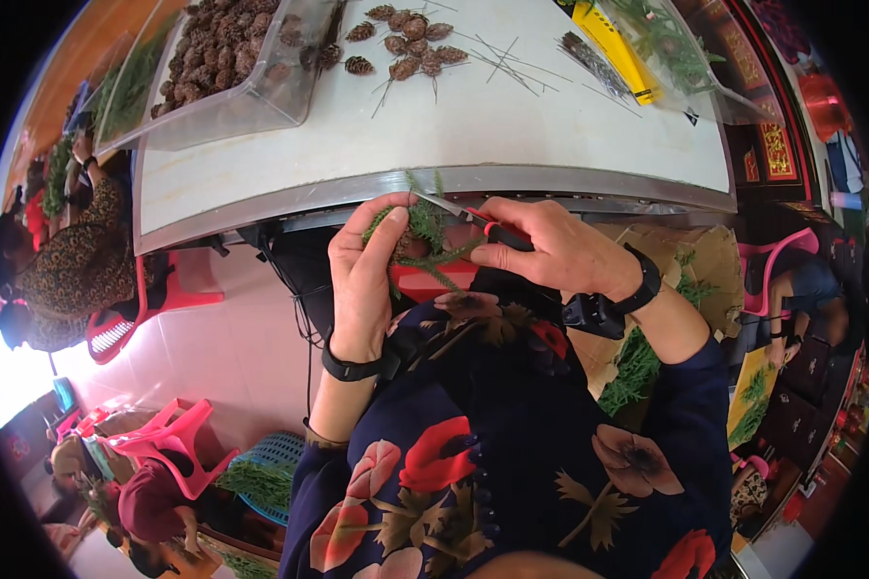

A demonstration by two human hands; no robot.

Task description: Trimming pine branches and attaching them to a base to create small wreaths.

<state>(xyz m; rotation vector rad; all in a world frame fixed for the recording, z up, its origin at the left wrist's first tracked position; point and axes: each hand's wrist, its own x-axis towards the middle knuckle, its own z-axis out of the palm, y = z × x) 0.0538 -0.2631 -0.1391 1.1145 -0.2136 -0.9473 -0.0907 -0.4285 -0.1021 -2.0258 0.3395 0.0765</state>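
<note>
My left hand (362, 265) is closed on a green artificial pine sprig (425, 227), pinching it between thumb and fingers at the table's front edge. Something brown, perhaps a pine cone, shows among the needles but is partly hidden. My right hand (541, 246) grips pliers (497, 232) with red-and-black handles and slim silver jaws. Their tip points left and meets the top of the sprig near my left fingertips. Whether the jaws are closed on a wire is too small to tell.
On the white table (434, 135) lie loose pine cones (413, 43), thin dark wires (512, 66) and a yellow package (616, 53). A clear bin (261, 106) of cones stands left. A cardboard box (599, 362) with greenery is at my right. Other people work around pink stools (179, 439).
</note>
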